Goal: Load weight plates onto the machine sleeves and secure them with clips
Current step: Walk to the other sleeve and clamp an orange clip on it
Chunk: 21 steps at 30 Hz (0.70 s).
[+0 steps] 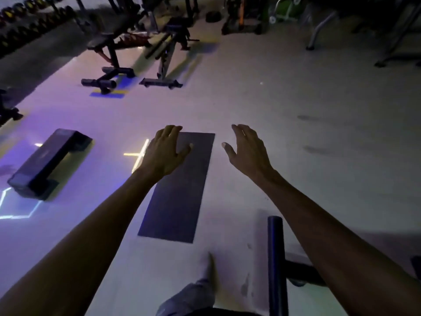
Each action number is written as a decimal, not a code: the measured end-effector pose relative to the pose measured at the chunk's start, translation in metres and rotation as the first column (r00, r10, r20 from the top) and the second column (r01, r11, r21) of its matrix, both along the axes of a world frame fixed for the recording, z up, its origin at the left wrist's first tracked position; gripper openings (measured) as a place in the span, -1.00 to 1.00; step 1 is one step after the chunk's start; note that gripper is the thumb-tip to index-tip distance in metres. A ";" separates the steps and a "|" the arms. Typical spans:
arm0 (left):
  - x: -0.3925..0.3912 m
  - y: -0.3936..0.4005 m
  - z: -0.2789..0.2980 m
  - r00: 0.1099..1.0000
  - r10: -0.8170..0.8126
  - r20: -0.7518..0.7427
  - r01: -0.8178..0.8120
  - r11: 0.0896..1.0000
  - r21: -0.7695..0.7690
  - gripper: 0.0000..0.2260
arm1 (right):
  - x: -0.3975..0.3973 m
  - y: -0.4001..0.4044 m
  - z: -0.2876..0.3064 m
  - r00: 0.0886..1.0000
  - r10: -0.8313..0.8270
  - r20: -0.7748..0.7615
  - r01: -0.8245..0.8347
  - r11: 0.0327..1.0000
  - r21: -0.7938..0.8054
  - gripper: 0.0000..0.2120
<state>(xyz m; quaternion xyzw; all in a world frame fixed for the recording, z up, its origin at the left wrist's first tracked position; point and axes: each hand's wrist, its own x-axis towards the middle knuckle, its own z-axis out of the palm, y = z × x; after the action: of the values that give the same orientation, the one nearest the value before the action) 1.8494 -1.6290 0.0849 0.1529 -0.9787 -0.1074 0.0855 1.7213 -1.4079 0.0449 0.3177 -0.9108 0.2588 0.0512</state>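
No weight plate can be picked out with any certainty in this dim gym, and no clip shows at all. A round dark shape (213,16) lies on the floor far off, near the upright racks; it may be a plate, but it is too small and dark to tell. The closest candidate for a machine sleeve is the dark bar (276,258) standing up at the near right, just beside the right forearm, and it is bare.

Both arms reach forward over the floor. The left hand (164,151) has its fingers spread and relaxed, holding nothing, above the far end of a dark mat (180,201). The right hand (247,149) is likewise spread and empty, just right of the mat.

By the look of it, loading has not begun; this is the stage of going to fetch a plate. The next move calls for finding a plate, taking it with both hands, and carrying it to the bar.

Further out, a step platform (49,160) sits at the left, two adjustable benches (118,51) stand beyond, and dumbbells (34,17) line the far left.
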 end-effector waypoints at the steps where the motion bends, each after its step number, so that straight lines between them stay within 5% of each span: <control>1: -0.028 -0.017 0.000 1.000 -0.027 0.001 0.027 1.000 0.001 -0.39 | -0.023 -0.012 0.000 1.000 -0.021 -0.001 0.021 1.000 0.009 -0.40; 21: -0.634 -0.149 0.002 0.931 -0.361 -0.059 0.362 0.932 0.015 -0.38 | -0.534 -0.117 -0.002 0.911 -0.412 -0.003 0.410 0.907 0.090 -0.40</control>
<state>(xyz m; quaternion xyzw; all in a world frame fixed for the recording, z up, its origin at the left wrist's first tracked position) 1.2155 -1.7780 0.0867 -0.0317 -0.9859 -0.1380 0.0896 1.1870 -1.5248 0.0428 0.1188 -0.9682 0.2040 0.0830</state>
